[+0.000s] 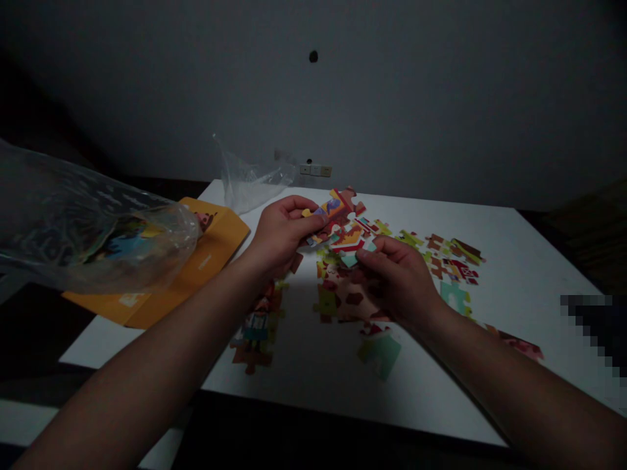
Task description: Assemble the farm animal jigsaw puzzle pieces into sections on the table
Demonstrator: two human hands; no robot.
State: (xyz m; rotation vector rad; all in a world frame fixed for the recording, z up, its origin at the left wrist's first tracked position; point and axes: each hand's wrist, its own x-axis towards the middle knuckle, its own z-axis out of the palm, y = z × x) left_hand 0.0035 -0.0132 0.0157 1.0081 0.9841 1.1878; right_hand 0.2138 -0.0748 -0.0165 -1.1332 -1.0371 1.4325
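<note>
Over a white table (519, 261), my left hand (279, 235) is closed on a joined cluster of colourful puzzle pieces (336, 219), lifted a little off the surface. My right hand (396, 277) pinches a single puzzle piece (350, 256) with teal on it, held against the lower edge of that cluster. Several loose puzzle pieces (453, 261) lie scattered on the table around and under both hands. A partly joined group of pieces (255, 329) rests near the front edge, below my left forearm.
An orange puzzle box (206, 261) lies at the table's left corner. A clear plastic bag (78, 228) bulges in from the left over it, and another clear bag (249, 183) sits at the back edge. The wall behind carries outlets (315, 170).
</note>
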